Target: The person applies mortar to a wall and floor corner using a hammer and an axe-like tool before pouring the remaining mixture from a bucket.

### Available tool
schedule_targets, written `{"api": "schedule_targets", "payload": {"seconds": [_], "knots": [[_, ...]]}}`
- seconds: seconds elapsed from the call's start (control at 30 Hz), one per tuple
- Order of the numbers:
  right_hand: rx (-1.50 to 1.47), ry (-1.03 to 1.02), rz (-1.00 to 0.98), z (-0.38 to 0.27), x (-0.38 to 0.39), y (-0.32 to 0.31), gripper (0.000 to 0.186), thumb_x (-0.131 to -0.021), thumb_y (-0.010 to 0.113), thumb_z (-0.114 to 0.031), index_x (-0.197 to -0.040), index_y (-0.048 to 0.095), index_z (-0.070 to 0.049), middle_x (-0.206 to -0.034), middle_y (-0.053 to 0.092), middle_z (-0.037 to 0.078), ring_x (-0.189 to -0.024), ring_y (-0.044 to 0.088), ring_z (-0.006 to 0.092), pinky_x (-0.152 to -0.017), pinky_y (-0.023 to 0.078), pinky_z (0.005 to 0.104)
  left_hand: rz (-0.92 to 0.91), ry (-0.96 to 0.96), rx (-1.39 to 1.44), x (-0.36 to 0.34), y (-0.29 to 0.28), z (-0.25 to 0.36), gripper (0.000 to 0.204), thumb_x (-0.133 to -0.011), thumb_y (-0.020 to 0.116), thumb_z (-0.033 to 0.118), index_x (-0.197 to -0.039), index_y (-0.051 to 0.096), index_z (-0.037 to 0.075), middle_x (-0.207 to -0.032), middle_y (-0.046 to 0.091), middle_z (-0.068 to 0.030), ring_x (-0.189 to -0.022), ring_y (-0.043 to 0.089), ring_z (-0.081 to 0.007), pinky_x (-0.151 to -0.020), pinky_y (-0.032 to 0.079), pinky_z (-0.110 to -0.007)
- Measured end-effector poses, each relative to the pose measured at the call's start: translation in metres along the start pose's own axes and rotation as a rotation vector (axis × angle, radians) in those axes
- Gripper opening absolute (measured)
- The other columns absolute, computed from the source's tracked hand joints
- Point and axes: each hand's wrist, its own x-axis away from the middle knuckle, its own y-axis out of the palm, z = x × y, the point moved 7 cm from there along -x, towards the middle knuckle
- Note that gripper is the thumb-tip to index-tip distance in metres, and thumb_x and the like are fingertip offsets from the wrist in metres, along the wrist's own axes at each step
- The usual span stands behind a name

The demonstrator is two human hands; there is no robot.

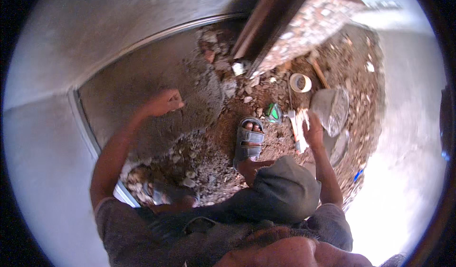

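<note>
My left hand hovers over a smooth grey mortar patch on the left, its fingers curled; whatever may be in them is too small to make out. My right hand, fingers apart, is beside a grey pan and over a light-coloured tool with an orange part, which it partly overlaps in view. A green-and-black tape measure lies on the rubble near my sandalled foot. A white round container stands above it, next to a wooden handle.
A dark brown frame and a speckled wall edge rise at the upper middle. Grey walls bound the left and top, with pale trim along their foot. Broken rubble surrounds my feet. A small blue object lies at lower right.
</note>
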Motion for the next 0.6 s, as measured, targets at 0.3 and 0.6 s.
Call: {"api": "schedule_targets", "payload": {"seconds": [0.3, 0.6], "knots": [[-0.012, -0.680, 0.648, -0.170, -0.248, -0.238, 0.045, -0.091, 0.049, -0.022, -0.127, 0.042, 0.005, -0.128, 0.045, 0.023, -0.119, 0.043, 0.0347, -0.101, 0.032, 0.0407, -0.231, -0.628, -0.268, 0.209, 0.093, -0.030, 0.047, -0.082, 0.053, 0.043, -0.092, 0.061, -0.001, -0.088, 0.061, -0.0234, -0.086, 0.058, -0.0392, -0.076, 0.043, -0.049], [-0.098, -0.870, 0.630, -0.155, -0.265, -0.204, 0.045, -0.091, 0.052, -0.021, -0.127, 0.042, 0.005, -0.129, 0.043, 0.022, -0.118, 0.043, 0.0343, -0.098, 0.037, 0.0418, 0.067, -0.830, -0.252, 0.307, 0.226, -0.013, 0.032, -0.085, 0.055, 0.032, -0.106, 0.055, 0.009, -0.094, 0.059, -0.0187, -0.093, 0.058, -0.0343, -0.078, 0.047, -0.046]]}}
